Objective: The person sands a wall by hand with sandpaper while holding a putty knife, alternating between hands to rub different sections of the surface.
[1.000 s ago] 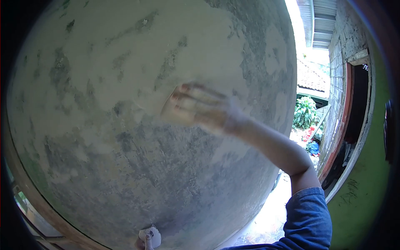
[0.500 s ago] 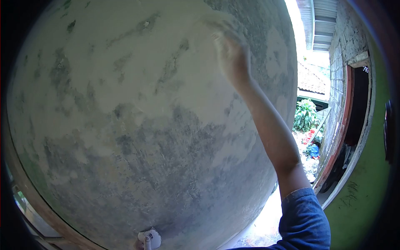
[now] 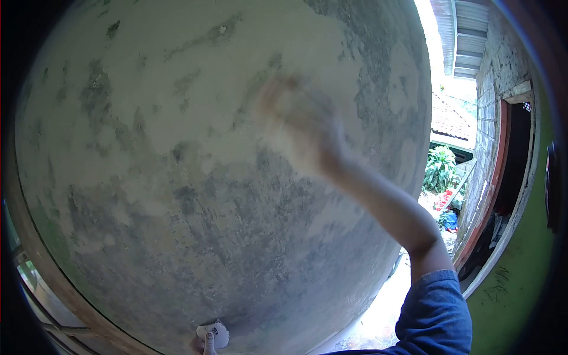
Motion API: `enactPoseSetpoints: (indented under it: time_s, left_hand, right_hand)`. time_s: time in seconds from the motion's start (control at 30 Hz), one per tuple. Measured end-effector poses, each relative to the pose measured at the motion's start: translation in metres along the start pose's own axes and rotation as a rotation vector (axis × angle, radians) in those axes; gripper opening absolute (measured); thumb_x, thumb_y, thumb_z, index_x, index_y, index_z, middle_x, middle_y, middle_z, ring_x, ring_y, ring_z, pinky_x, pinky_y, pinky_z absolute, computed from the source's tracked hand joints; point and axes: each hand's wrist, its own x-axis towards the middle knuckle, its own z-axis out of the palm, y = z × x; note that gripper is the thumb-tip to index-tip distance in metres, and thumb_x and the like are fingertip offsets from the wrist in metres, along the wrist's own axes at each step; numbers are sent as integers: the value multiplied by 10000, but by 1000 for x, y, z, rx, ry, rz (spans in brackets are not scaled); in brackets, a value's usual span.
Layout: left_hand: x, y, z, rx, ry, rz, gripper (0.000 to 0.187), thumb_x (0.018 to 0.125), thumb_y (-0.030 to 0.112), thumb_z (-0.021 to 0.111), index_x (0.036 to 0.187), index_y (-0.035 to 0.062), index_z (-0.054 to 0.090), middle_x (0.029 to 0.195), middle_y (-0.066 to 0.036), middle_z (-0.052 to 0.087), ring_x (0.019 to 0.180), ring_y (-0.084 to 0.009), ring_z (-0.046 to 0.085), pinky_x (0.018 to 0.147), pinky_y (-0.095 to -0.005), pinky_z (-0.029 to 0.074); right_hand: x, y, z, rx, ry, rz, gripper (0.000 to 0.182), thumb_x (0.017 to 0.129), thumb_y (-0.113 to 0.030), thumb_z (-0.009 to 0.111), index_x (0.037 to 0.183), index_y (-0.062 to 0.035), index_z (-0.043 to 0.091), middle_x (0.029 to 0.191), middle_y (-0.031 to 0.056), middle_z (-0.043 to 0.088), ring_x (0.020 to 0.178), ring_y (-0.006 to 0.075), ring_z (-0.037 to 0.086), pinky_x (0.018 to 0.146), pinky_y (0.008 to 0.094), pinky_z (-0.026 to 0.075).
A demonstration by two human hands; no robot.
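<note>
A large wall [image 3: 236, 219], patchy with pale skim and rough grey areas, fills most of the view. My right hand [image 3: 305, 121] is over its upper middle, smeared by motion; whether it holds anything does not show. The forearm reaches up from a dark blue sleeve at the lower right. At the bottom edge, my left hand [image 3: 209, 345] shows mainly its thumb, pressed on a small flat white piece [image 3: 220, 333] with dark marks on it. The rest of that hand is out of sight or in shadow.
A wooden frame [image 3: 44, 254] with glazed panes borders the wall at left. To the right are a doorway [image 3: 506, 171] with a reddish frame, a block wall [image 3: 488, 89], a green wall [image 3: 509, 302] and a leafy plant [image 3: 439, 170] outside.
My right hand has swept down and to the left across the wall, its elbow bending more. My left hand stays low with the white piece. The view has shifted slightly.
</note>
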Motion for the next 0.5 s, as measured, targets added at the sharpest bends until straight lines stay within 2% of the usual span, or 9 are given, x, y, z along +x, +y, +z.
enactPoseSetpoints:
  time_s: [0.03,0.07,0.13,0.17,0.2,0.27,0.4,0.47,0.5]
  left_hand:
    - [-2,11,2,-69,-8,-1,271,850,214,639,993,-17,648,946,-80,660,853,-179,610,753,-317,496]
    - [-4,20,4,-67,-9,0,271,850,214,639,993,-17,648,946,-80,660,853,-179,610,753,-317,496]
    - [-7,36,9,-154,16,33,266,850,217,638,971,-19,655,929,-80,665,846,-178,611,740,-319,495]
    - [-6,45,9,-160,18,28,266,850,217,638,971,-19,655,929,-80,665,846,-178,611,740,-319,495]
    - [-5,53,8,-156,-32,25,262,855,212,632,973,-21,654,928,-81,665,845,-179,612,738,-320,494]
    - [-5,58,2,-151,-77,23,258,860,207,625,976,-22,653,928,-82,666,845,-180,612,736,-321,493]
    - [0,58,-1,-67,-148,10,258,869,210,613,978,-21,651,925,-86,665,844,-186,613,741,-324,490]
    - [-1,60,-3,-44,-170,-7,262,872,214,610,983,-20,649,930,-88,664,847,-187,612,745,-323,488]
    - [-1,63,-2,-59,-162,-16,265,871,215,613,988,-21,648,937,-91,663,853,-185,610,749,-321,487]
  right_hand:
    - [-19,-15,6,72,-67,-208,331,895,-108,521,1203,-215,574,1317,-6,517,1297,212,391,1104,344,285]
    - [-32,3,19,72,-67,-205,331,895,-108,521,1203,-215,574,1317,-6,517,1297,212,391,1104,344,285]
    - [-34,56,22,1001,-122,561,386,879,-71,533,1244,-194,532,1325,-16,509,1294,199,395,1101,325,293]
    - [-23,88,-8,177,-85,74,447,877,-75,532,1304,-179,456,1395,-15,429,1293,168,390,1109,307,277]
    - [-25,92,-12,180,-92,69,447,877,-75,532,1304,-179,456,1395,-15,429,1293,168,390,1109,307,277]
    - [-27,95,-13,-258,78,88,424,877,-63,525,1283,-176,478,1367,-16,463,1255,158,436,1078,305,331]
    - [-44,24,-11,-138,-296,-254,374,879,-69,523,1241,-166,523,1305,15,525,1210,179,489,1032,306,393]
    - [-39,69,-7,1144,-91,576,312,885,-16,476,1161,-114,584,1299,63,529,1226,197,476,1037,350,392]
    - [-31,87,-11,1143,-96,579,312,885,-16,476,1161,-114,584,1299,63,529,1226,197,476,1037,350,392]
